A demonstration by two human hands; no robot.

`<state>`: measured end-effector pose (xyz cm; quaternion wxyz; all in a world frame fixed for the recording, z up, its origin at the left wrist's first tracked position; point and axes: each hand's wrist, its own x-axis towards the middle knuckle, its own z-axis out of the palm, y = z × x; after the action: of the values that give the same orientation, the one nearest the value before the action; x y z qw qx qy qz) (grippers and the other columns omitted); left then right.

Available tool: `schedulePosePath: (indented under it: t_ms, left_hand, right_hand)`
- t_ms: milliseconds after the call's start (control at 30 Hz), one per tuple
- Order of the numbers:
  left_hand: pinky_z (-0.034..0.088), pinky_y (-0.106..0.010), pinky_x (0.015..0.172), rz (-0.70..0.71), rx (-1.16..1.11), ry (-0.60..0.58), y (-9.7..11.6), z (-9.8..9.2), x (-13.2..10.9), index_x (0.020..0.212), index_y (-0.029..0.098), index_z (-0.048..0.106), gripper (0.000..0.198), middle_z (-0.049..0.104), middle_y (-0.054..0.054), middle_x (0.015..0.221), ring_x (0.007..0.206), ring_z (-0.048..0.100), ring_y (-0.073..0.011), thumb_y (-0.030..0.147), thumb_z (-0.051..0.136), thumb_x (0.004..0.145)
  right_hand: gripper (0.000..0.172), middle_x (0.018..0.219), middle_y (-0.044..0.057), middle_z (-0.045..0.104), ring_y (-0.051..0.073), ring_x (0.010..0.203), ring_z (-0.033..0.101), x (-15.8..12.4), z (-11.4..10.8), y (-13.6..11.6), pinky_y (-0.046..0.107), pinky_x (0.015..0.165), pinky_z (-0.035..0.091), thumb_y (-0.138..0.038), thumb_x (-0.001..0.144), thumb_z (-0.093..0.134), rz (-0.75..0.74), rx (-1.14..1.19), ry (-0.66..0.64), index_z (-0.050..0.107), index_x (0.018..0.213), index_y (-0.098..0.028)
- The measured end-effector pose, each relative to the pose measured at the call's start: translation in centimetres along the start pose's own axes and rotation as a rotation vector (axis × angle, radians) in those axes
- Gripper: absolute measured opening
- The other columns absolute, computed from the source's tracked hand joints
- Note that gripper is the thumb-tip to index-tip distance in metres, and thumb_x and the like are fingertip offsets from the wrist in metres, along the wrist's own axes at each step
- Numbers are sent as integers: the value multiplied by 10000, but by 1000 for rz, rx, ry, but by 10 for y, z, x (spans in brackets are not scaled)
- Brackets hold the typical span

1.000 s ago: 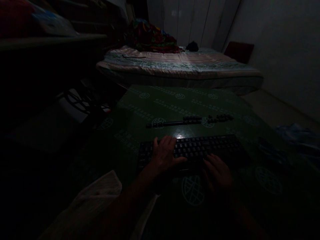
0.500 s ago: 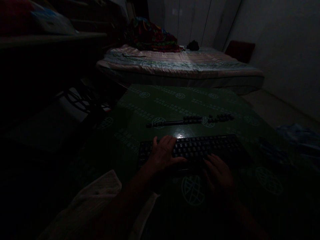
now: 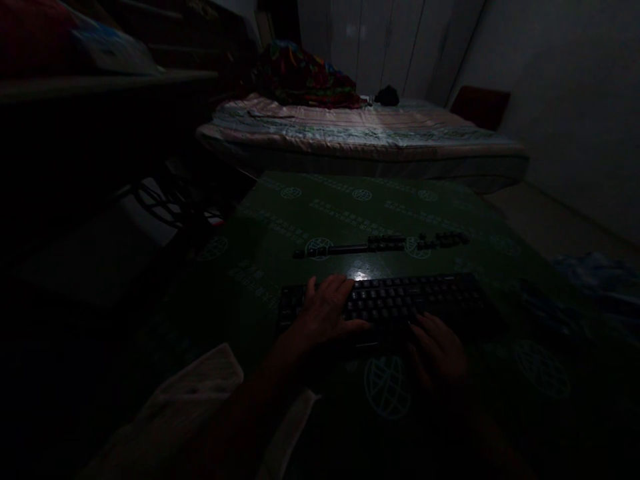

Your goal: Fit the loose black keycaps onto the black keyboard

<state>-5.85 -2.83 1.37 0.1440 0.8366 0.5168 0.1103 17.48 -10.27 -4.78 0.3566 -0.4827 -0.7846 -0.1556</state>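
Observation:
A black keyboard (image 3: 400, 301) lies on a green table cover (image 3: 325, 213) printed with pale globe marks. My left hand (image 3: 325, 310) rests on the keyboard's left half, fingers spread flat over the keys, holding nothing. My right hand (image 3: 440, 350) sits at the keyboard's near edge, fingers stretched toward the keys; the room is very dark and its fingertips are hard to make out. Beyond the keyboard lies a dark rod-like strip (image 3: 345, 249) with a row of loose keycaps (image 3: 420, 240) beside it.
A pale cloth (image 3: 195, 393) lies at the table's near left corner. A bed (image 3: 360, 133) with striped bedding and a heap of coloured fabric (image 3: 310, 77) stands behind the table. Dark shelving and clutter fill the left side; something bluish (image 3: 595, 270) lies at the right.
Both hands stay on the keyboard in nearly the same spots. The whole view has drifted slightly downward in the frame; nothing has been picked up or let go.

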Motion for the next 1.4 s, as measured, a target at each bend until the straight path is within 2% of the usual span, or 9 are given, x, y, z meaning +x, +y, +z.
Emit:
schedulePosePath:
  t_ms: [333,567,833,1000,1067,1133,1233,1300,1400]
  left_hand:
    - [133,-628,1066,-12,-11,-3,0,-1,-2,1269,191,425,677,470,-149,1365,1291,383,-304,504,670,722]
    - [144,-635,1064,-10,-6,16,0,0,-2,1269,181,434,700,476,-151,1356,1288,384,-317,537,668,713]
    - [146,-636,1065,-11,19,20,-2,1,-4,1290,181,420,728,471,-160,1363,1288,385,-315,567,654,719]
    - [147,-633,1069,-17,22,37,-3,5,-6,1299,187,422,724,469,-155,1369,1291,384,-321,575,640,728]
    - [142,-626,1075,-18,27,44,-3,7,-6,1305,175,419,743,465,-163,1372,1295,379,-323,579,643,723]
    - [139,-622,1078,-20,27,40,-3,6,-6,1305,170,422,748,464,-168,1372,1297,375,-323,584,641,722]
    - [143,-624,1077,-40,17,3,-1,3,-6,1300,177,432,737,453,-168,1385,1304,367,-327,586,637,722]
    - [143,-631,1075,-57,10,-26,0,0,-6,1305,179,433,742,436,-174,1399,1312,356,-335,585,640,719]
    - [133,-633,1080,-56,2,-29,0,1,-7,1322,171,424,766,421,-182,1410,1325,337,-340,594,634,719]
  right_hand:
    - [244,1116,156,615,280,1100,551,-2,2,0,460,866,494,-219,872,506,12,-21,1,571,1093,-138]
    - [268,1103,136,629,275,1090,566,-1,2,2,448,837,511,-215,867,506,-13,-13,24,568,1123,-167]
    - [222,1073,119,643,237,1014,611,16,-15,2,405,775,557,-223,882,488,-42,51,9,585,1078,-185]
    - [216,1103,112,636,230,1061,595,46,-15,15,392,823,551,-239,861,531,-87,120,0,603,1061,-200]
    - [194,1077,109,645,223,1045,600,65,-7,24,385,834,544,-249,872,511,-93,145,2,625,1020,-198]
    - [210,1033,112,658,205,970,622,89,5,35,344,779,551,-260,891,469,-118,170,-13,647,972,-184]
    - [218,968,104,673,200,904,628,128,30,51,327,751,532,-261,870,480,-116,169,-155,680,907,-185]
    - [203,1002,82,672,188,928,617,154,48,61,300,782,500,-221,839,509,-43,90,-414,694,919,-205]
    - [230,940,80,679,174,869,614,184,73,72,256,749,459,-187,839,483,-5,40,-521,713,852,-188]
